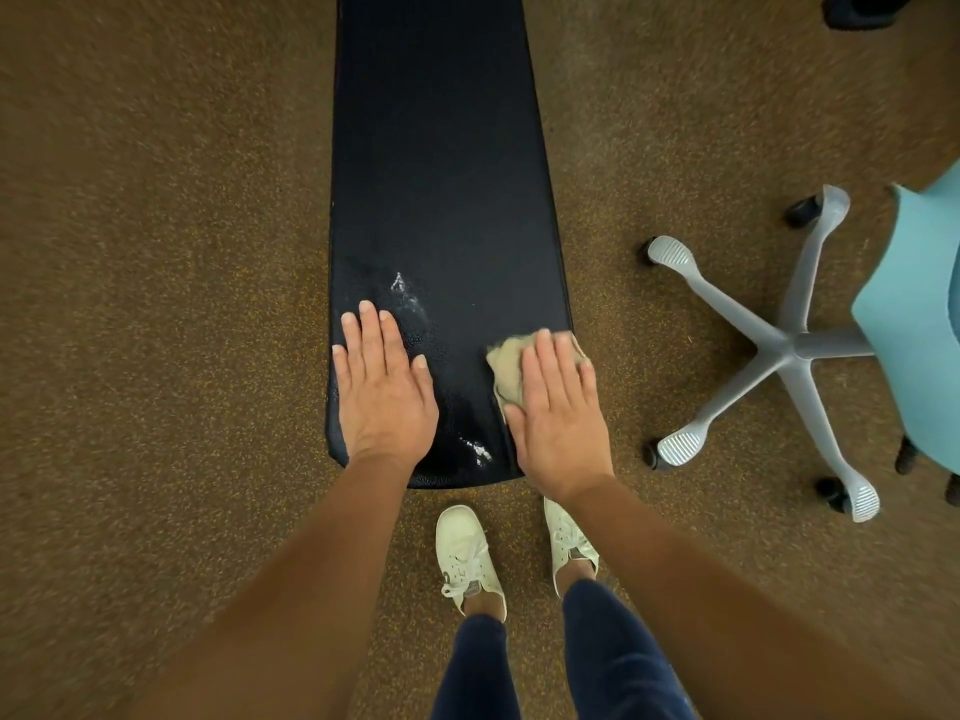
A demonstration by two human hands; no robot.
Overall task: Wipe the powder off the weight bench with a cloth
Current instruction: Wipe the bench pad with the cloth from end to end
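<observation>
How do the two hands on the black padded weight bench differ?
The left hand lies bare on the black padded weight bench, near its left edge; the right hand presses a crumpled beige cloth at the right edge. White powder lies just ahead of the left hand only. Both are flat, fingers straight.

Soft, even indoor light leaves barely any shadow, a faint sheen lies on the black bench (441,148), blur smears the carpet (156,252), and the edges bow outward.

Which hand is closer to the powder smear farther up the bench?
Left hand: its fingertips almost touch the smear. The right hand presses the cloth at the bench's right edge, farther off.
</observation>
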